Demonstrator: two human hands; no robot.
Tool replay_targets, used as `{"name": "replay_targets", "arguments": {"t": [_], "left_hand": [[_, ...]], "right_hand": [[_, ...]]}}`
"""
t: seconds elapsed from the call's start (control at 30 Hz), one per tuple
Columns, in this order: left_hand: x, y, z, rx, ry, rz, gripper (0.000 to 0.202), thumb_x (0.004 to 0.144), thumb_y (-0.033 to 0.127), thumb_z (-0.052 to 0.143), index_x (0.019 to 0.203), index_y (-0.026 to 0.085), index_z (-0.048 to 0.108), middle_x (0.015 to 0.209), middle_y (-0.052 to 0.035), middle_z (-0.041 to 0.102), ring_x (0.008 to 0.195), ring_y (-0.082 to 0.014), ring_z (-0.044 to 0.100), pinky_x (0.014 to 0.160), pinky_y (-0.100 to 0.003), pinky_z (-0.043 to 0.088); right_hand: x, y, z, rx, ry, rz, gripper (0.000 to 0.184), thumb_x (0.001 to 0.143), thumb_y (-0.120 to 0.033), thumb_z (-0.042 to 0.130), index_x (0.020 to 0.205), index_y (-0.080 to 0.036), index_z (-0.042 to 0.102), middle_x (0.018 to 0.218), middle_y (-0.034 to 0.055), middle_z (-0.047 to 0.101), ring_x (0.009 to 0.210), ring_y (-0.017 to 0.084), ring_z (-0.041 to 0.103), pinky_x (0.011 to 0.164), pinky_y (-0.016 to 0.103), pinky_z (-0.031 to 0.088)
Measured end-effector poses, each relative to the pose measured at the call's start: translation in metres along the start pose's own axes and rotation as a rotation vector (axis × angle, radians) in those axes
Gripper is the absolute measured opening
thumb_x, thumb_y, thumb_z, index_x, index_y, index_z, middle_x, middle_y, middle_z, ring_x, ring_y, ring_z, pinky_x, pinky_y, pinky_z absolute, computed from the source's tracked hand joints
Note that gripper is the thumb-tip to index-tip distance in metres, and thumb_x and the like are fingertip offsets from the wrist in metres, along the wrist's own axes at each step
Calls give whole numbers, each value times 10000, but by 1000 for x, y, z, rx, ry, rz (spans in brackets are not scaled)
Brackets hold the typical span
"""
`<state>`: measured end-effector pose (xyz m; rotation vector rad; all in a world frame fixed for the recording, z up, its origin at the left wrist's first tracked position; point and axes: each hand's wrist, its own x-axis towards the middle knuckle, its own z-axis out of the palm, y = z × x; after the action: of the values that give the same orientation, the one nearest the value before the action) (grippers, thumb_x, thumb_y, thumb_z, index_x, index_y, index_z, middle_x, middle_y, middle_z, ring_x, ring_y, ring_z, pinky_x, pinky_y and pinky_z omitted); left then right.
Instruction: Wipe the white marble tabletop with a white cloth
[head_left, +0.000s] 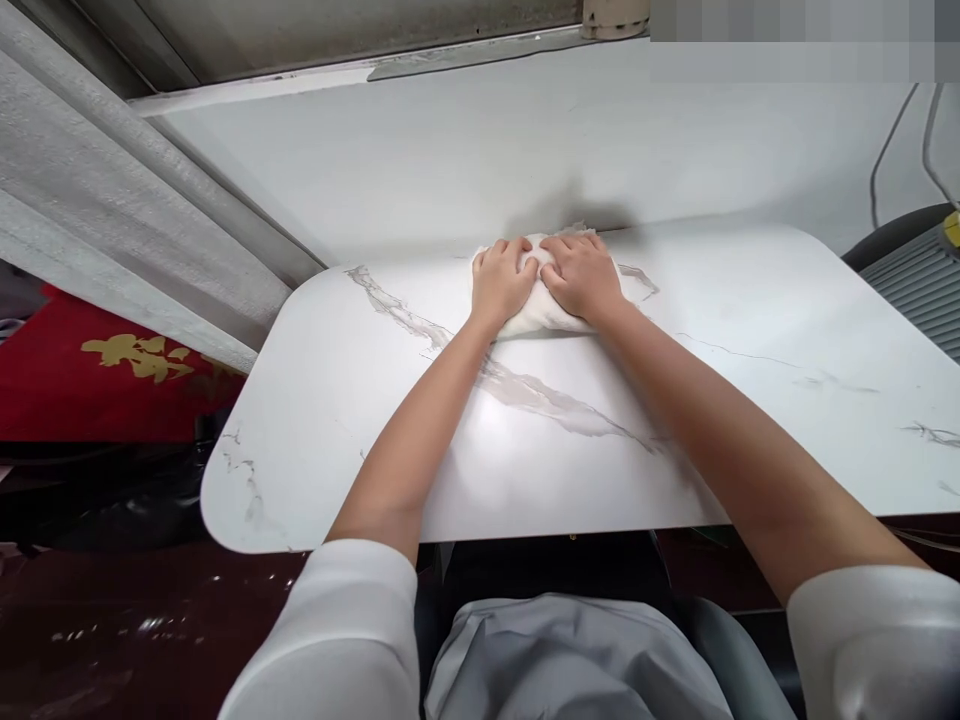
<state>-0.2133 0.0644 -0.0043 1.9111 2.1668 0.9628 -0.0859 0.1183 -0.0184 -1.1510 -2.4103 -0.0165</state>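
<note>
A bunched white cloth [541, 312] lies at the far edge of a white marble-patterned table [570, 400], close to the wall. My left hand [501, 279] presses down on the cloth's left part with its fingers curled over it. Beside it and touching it, my right hand [582, 275] presses on the right part, fingers likewise bent onto the fabric. Both arms stretch forward across the tabletop. Most of the cloth is hidden under my hands.
A white wall [525, 140] rises right behind the table. A grey chair back [919, 285] stands at the right edge, with cables on the wall above it. A red cloth with gold figures [112, 370] lies low at the left, above a dark floor.
</note>
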Motion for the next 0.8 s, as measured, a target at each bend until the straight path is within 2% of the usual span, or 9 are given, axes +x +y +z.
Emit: {"name": "replay_targets", "arguments": {"t": [0.27, 0.43, 0.6, 0.8], "left_hand": [[30, -10, 4, -3, -9, -4, 277, 951, 226, 441, 1142, 244, 640, 1212, -64, 665, 1217, -235, 568, 1142, -398, 311], [36, -12, 6, 1, -18, -7, 285, 967, 239, 419, 1151, 240, 637, 1215, -67, 661, 1226, -236, 565, 1140, -390, 308], [30, -12, 6, 20, -18, 7, 321, 982, 223, 390, 1200, 223, 625, 1234, -71, 656, 1227, -225, 564, 1147, -370, 295], [2, -5, -1, 54, 0, -20, 336, 982, 215, 402, 1241, 198, 616, 1269, -77, 649, 1233, -220, 554, 1153, -373, 293]], "right_hand": [[30, 17, 22, -32, 69, 9, 420, 1020, -354, 274, 1172, -136, 600, 1130, 158, 589, 1106, 328, 503, 995, 529, 372], [37, 20, 22, -43, 12, 32, 427, 1019, -337, 255, 1178, -122, 587, 1134, 168, 576, 1111, 333, 488, 990, 529, 362], [30, 12, 15, -74, -9, 56, 438, 1009, -293, 243, 1222, -115, 582, 1176, 169, 582, 1139, 327, 492, 1028, 514, 334], [4, -3, 6, -59, 6, 18, 446, 942, -210, 306, 1278, -93, 576, 1261, 168, 594, 1201, 333, 493, 1076, 506, 301]]}}
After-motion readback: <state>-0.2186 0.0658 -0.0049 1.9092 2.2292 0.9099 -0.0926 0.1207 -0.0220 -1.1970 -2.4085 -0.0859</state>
